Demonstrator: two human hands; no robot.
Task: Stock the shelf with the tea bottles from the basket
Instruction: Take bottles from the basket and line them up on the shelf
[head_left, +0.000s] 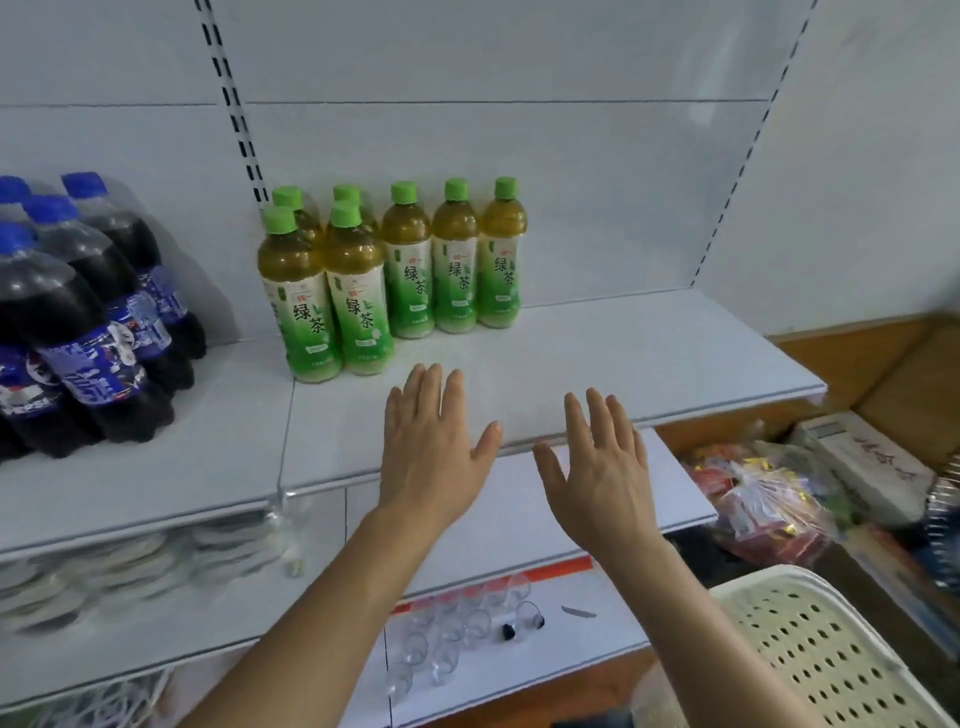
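Both hands are empty and flat, fingers extended, palms facing down over the front edge of the white metal shelf (649, 358). The left hand (434, 447) and the right hand (602, 467) are side by side, apart, touching nothing. Beyond the left hand's fingertips, seven green-capped plastic tea bottles with green labels (400, 270) stand upright on the shelf: five in a back row, two just in front at its left end. Further left of the left hand stand dark cola bottles with blue caps (88, 322). Below and right of the right hand is the cream perforated plastic basket (810, 644); its interior is not visible.
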